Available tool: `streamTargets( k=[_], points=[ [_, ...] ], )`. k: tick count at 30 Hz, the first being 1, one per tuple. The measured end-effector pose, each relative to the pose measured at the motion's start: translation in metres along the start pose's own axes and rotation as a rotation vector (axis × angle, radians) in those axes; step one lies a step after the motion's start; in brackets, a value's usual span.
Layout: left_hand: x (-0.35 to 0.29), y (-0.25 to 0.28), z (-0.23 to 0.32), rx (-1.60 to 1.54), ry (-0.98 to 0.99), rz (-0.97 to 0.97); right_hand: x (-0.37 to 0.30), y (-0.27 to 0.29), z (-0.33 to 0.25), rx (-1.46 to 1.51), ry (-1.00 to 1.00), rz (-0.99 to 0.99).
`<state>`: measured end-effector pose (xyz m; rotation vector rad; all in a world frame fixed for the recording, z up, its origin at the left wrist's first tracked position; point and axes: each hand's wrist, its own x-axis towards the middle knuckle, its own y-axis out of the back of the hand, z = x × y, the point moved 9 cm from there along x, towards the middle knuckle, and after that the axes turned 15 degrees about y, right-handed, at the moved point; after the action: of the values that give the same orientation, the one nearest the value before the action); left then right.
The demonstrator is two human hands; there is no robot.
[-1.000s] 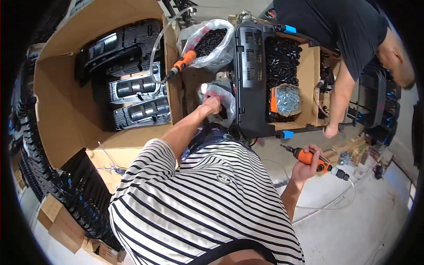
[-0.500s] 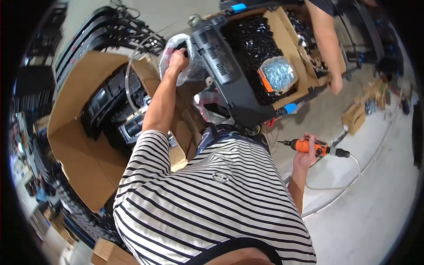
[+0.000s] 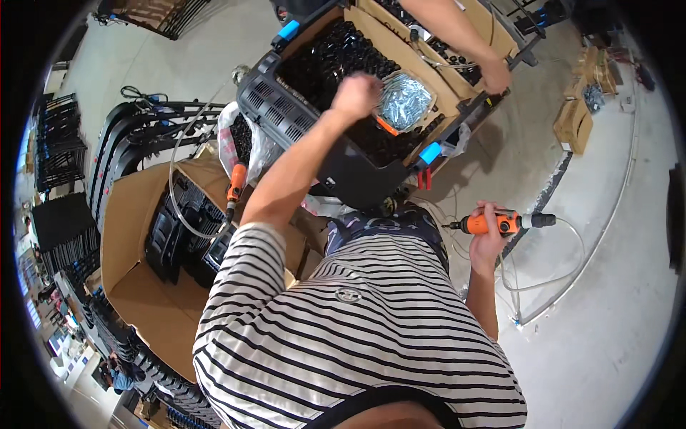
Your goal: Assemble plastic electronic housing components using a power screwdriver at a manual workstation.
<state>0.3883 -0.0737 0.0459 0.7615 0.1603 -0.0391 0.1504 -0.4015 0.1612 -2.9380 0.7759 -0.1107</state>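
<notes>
My left hand [image 3: 357, 96] is over a box of small black parts [image 3: 336, 53], close to an opened pack of silvery screws [image 3: 406, 101] with an orange edge. Motion smears its fingers, so what they hold, if anything, is unclear. On the right, my right hand [image 3: 486, 239] is wrapped round an orange power screwdriver [image 3: 507, 223]. Its bit points left and a hose or cable trails from its rear. Under my left forearm lies a clear plastic bag [image 3: 266, 154] with black pieces beside it. A second orange power screwdriver [image 3: 236, 182] hangs next to that bag.
Another person's arm [image 3: 468, 36] reaches over the cart's far right side. The cart has a black vented panel [image 3: 275, 107] and blue corner pieces [image 3: 430, 153]. A large cardboard box [image 3: 136, 214] of black parts stands left. Cables run across the right floor, near a small carton [image 3: 573, 125].
My left hand has left the plastic bag and moved right, over the black parts beside the screws. The view has shifted, showing the second screwdriver. My right hand keeps its screwdriver.
</notes>
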Motion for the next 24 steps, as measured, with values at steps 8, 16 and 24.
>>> streamTargets(
  k=[8,16,24],
  points=[
    [0.067,-0.174,-0.071,0.333,0.394,-0.049,0.036,0.027,0.0,0.053,0.027,-0.006],
    [0.064,-0.138,-0.068,0.283,0.483,-0.057,0.067,0.062,0.018,-0.025,0.009,0.034],
    [0.037,-0.101,-0.034,0.018,0.24,-0.138,0.091,0.003,0.033,0.007,-0.124,-0.093]
  ],
)
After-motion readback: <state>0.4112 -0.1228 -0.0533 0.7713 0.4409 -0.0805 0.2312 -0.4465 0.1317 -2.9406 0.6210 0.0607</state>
